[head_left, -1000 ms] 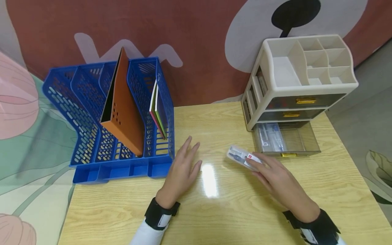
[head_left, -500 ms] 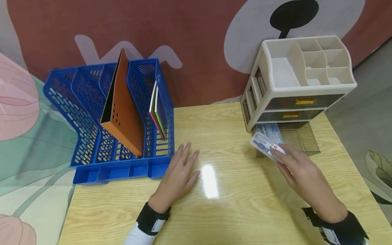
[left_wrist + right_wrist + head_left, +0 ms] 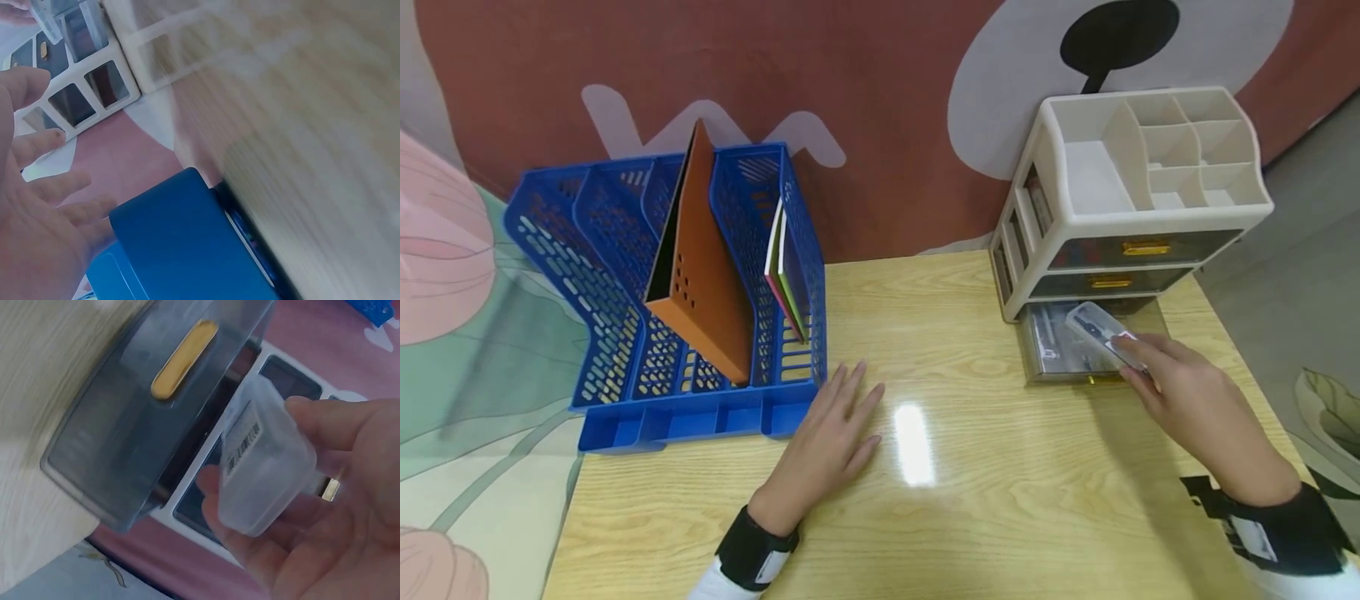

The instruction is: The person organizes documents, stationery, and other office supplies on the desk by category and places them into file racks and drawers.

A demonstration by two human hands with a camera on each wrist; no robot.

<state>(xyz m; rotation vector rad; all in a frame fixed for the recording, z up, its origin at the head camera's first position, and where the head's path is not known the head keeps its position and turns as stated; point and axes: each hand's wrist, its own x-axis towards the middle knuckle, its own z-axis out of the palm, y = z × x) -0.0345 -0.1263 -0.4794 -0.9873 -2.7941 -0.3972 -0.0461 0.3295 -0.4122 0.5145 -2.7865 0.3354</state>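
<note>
My right hand (image 3: 1213, 417) holds a clear plastic case (image 3: 1092, 325) with dark slender tools inside, over the pulled-out bottom drawer (image 3: 1033, 354) of a white desk organizer (image 3: 1157, 218). Other clear packets lie in that drawer's left part. In the right wrist view, the thumb and fingers of the right hand (image 3: 350, 544) grip the case (image 3: 269, 469) by its sides; a barcode label faces the drawer front (image 3: 119, 450). My left hand (image 3: 816, 454) lies with fingers spread by the front right corner of a blue file rack (image 3: 700, 412). It holds nothing.
An orange binder (image 3: 707, 283) and thin booklets (image 3: 786, 275) stand in the rack. The organizer's upper two drawers with gold handles (image 3: 1146, 248) are closed; divided trays form its top. A patterned cloth hangs behind the wooden table (image 3: 925, 333).
My right hand has carried the case from above the table rightward to over the open drawer. The left hand has slid slightly back toward me.
</note>
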